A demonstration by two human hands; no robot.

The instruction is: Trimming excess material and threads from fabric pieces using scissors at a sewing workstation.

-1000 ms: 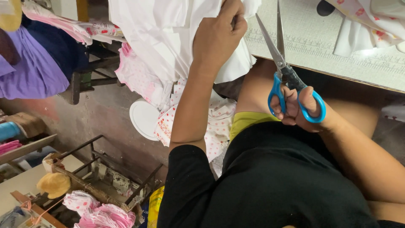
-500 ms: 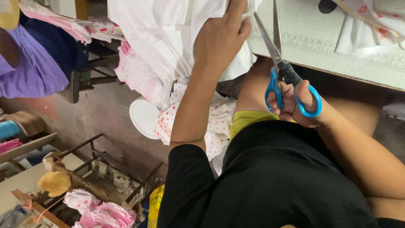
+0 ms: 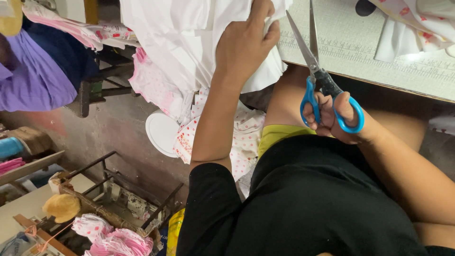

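head view: scissors [image 3: 316, 71] in right grip [image 3: 334, 116], beside left-held white cloth [image 3: 189, 38].

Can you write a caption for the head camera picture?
Left hand grips white cloth; right hand holds open blue-handled scissors.

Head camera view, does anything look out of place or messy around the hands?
Somewhat. White fabric, gripped by the left hand, spills off the table edge toward the floor, and dotted pink cloth lies heaped below. The right hand holds blue-handled scissors with blades open. Nothing looks damaged.
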